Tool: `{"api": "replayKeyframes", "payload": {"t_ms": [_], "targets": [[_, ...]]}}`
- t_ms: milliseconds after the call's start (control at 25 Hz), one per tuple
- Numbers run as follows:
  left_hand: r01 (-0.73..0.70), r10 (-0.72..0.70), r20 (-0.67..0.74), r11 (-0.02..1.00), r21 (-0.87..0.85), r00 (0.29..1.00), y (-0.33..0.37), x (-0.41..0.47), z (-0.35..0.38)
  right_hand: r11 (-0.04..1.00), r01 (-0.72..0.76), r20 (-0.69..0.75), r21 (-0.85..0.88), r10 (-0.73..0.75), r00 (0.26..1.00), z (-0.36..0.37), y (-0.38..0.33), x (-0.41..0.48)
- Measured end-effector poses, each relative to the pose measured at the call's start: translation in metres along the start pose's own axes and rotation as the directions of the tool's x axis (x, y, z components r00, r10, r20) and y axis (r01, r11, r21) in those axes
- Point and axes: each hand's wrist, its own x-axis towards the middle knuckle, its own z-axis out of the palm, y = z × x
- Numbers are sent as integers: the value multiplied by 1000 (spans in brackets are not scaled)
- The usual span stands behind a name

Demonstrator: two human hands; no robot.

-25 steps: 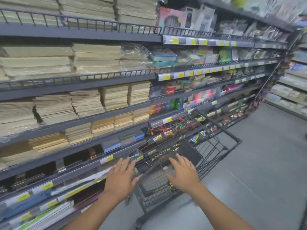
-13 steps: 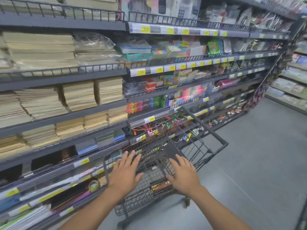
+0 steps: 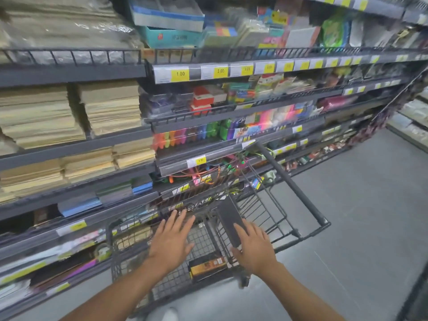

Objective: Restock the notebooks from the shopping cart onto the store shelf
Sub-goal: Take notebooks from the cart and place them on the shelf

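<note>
- Grey steel store shelf (image 3: pixel 76 149) fills the left side, its tiers stacked with tan paper pads (image 3: pixel 111 107); blue and green notebooks (image 3: pixel 78 205) lie on a lower tier near the cart's left edge.
- Yellow price tags (image 3: pixel 180 74) line the shelf edges further right.
- Left hand (image 3: pixel 172 239) hovers over the basket with fingers spread, holding nothing.
- Dark wire shopping cart (image 3: pixel 301 198) stands on the grey floor (image 3: pixel 359 228) just beside the shelf; its handle bar slants away at the right edge.
- Inside the basket bottom, between the two hands, lies an orange-and-black packet (image 3: pixel 207 266); whether it is a notebook cannot be told.
- Right hand (image 3: pixel 254 246) is likewise open, fingers resting on the dark child-seat flap (image 3: pixel 228 218) without gripping it.
</note>
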Motion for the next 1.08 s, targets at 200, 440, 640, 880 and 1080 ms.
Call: {"api": "replayKeyframes", "payload": {"t_ms": [200,440,640,880,1080], "targets": [[70,-66,128,997,-29,990,-4,38,35,999,35,164,-11,-33,986,26,20,59],[203,-179,261,977,-67,948,1,77,94,978,204,375,-37,-176,910,74,42,135],[326,-265,414,942,-84,871,0,98,154,943,328,547,52,-301,781,137,52,189],[405,-296,515,907,-112,804,-15,118,236,919,382,693,95,-336,638,226,49,235],[430,-313,523,895,-116,793,-33,128,283,937,337,732,93,-294,614,302,44,249]]}}
